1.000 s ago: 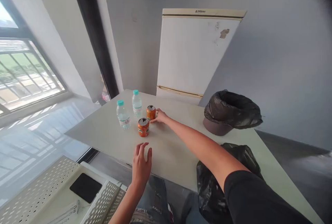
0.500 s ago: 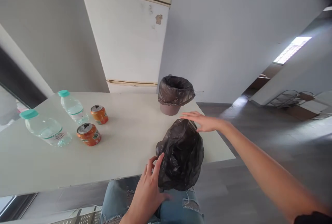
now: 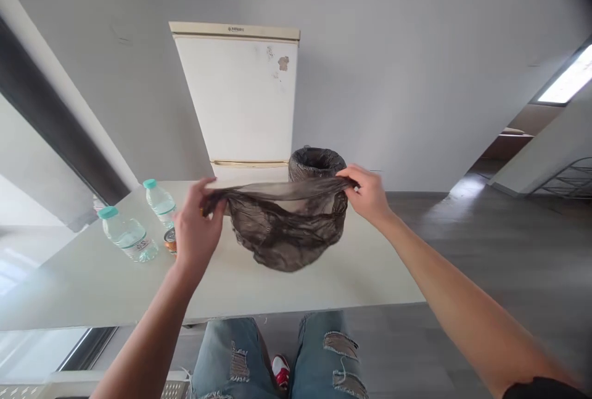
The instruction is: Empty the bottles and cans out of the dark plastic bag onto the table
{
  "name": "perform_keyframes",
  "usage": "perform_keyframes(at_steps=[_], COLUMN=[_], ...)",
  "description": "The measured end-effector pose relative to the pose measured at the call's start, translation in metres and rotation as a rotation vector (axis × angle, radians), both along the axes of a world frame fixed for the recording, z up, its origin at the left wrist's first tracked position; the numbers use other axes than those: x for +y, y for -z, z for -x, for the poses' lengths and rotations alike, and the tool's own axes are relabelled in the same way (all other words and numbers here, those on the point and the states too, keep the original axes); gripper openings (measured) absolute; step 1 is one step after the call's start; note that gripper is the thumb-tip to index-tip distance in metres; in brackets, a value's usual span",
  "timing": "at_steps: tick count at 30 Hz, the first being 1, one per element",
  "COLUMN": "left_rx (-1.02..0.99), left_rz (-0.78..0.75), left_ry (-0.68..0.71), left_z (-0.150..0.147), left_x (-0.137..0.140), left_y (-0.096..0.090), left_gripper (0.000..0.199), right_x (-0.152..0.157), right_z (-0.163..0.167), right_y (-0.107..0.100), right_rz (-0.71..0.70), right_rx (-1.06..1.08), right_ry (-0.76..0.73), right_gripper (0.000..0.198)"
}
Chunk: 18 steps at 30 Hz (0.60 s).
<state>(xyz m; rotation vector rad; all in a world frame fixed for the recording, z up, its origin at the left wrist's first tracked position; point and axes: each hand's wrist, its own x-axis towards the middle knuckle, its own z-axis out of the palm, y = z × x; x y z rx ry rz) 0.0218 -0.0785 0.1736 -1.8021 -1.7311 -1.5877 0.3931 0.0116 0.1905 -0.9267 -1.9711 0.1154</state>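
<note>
my left hand (image 3: 197, 232) and right hand (image 3: 367, 192) pinching thin dark plastic bag (image 3: 284, 229), stretching its mouth wide above pale table (image 3: 92, 275); bag hanging empty, cans and bottles not yet inside.

My left hand (image 3: 197, 234) covers most of the orange can (image 3: 169, 240) on the table, so I see only a sliver of it. The black bag (image 3: 284, 229) I hold stretched hides the lower part of the lined bin (image 3: 316, 162) behind it. The print on the nearer bottle (image 3: 126, 235) is too small for me to read.
</note>
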Motion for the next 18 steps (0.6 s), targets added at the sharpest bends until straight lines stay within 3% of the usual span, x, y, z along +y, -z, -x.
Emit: perform_keyframes(at_steps=[2,4,7,10,12,13,15,18], left_rx=[0.069,0.199,0.336,0.403,0.438,0.44,0.406,0.274], left_rz=[-0.167,-0.237,-0.082,0.295,0.538,0.614,0.646,0.473], left_ry=[-0.05,0.035,0.214,0.248,0.265,0.281,0.318,0.25], left_z=[0.008,0.016,0.027,0.038,0.044,0.046,0.044,0.023], left_x=[-0.009,-0.024,-0.045,-0.06,-0.069,-0.074,-0.082,-0.085], left_y=[-0.008,0.008,0.067,0.131,0.154,0.157,0.145,0.102], left_gripper=[0.042,0.029,0.02,0.026,0.036,0.043,0.054,0.044], right_x=[-0.017,-0.035,-0.054,-0.066,-0.073,-0.077,-0.084,-0.09], right_z=[0.009,0.012,0.009,-0.004,-0.017,-0.023,-0.031,-0.017], right_y=[-0.009,0.005,0.055,0.105,0.117,0.116,0.103,0.074], right_rz=[-0.18,-0.151,0.263,0.73,0.953,1.036,1.116,0.949], right_rx=[0.066,-0.01,-0.195,-0.409,-0.567,-0.621,-0.645,-0.473], right_ry=[-0.008,-0.058,-0.084,-0.091,-0.175,-0.231,-0.299,-0.133], right_gripper=[0.02,0.022,0.024,0.02,0.031,0.047,0.068,0.046])
